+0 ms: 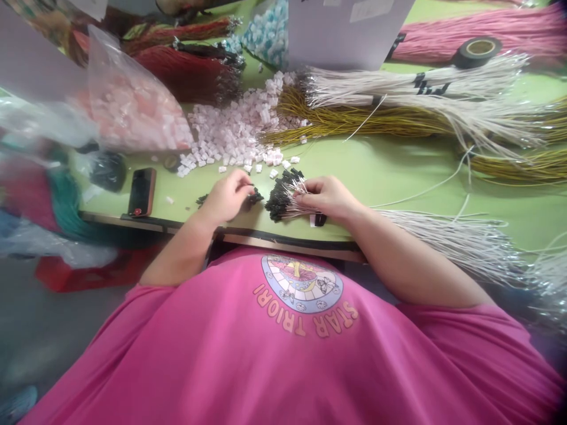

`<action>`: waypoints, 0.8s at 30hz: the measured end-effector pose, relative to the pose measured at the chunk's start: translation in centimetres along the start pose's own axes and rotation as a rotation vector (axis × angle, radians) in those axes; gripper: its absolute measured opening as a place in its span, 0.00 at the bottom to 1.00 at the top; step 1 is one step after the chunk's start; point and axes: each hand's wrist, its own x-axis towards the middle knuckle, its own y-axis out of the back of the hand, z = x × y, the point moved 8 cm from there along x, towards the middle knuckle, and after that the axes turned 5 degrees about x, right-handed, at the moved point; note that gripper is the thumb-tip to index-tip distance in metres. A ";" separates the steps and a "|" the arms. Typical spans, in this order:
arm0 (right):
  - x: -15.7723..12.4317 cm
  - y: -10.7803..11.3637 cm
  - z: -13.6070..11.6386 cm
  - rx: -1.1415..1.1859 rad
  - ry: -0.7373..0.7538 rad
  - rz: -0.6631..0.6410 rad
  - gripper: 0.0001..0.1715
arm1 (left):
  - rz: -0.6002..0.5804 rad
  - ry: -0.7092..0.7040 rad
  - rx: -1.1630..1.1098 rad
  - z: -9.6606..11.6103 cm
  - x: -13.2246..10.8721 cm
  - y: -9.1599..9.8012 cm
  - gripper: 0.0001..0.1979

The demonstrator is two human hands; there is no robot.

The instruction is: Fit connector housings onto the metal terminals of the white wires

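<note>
My right hand (pixel 330 198) pinches white wires (pixel 300 200) close to their ends, at the right side of a thick bundle. Black connectors (pixel 281 198) cover the bundle's left end, and the wires run on to the right beneath my forearm. Left of the bundle, my left hand (pixel 228 198) is closed with thumb and fingertips together. Whatever those fingertips hold is too small to make out. Small black pieces (pixel 255 197) lie under and beside that hand on the green tabletop (pixel 345 171).
Behind my hands spreads a heap of small white connectors (pixel 234 130). A phone (pixel 142 192) and a bag of pinkish-white pieces (pixel 137 109) are at the left. White wire bundles (pixel 420 88), yellow wires (pixel 354 123) and a black tape roll (pixel 477 52) occupy the back right.
</note>
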 end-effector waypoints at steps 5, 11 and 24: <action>0.0 0.0 -0.5 -0.089 0.040 0.022 0.10 | -0.138 -0.101 -0.249 5.4 -0.3 -3.8 0.05; -0.1 0.1 -0.7 -0.133 0.063 0.059 0.11 | -0.155 -0.057 -0.299 5.0 0.2 -4.8 0.06; 0.1 -0.1 -0.6 -0.204 0.081 0.061 0.10 | -0.119 -0.074 -0.327 5.1 0.6 -4.7 0.06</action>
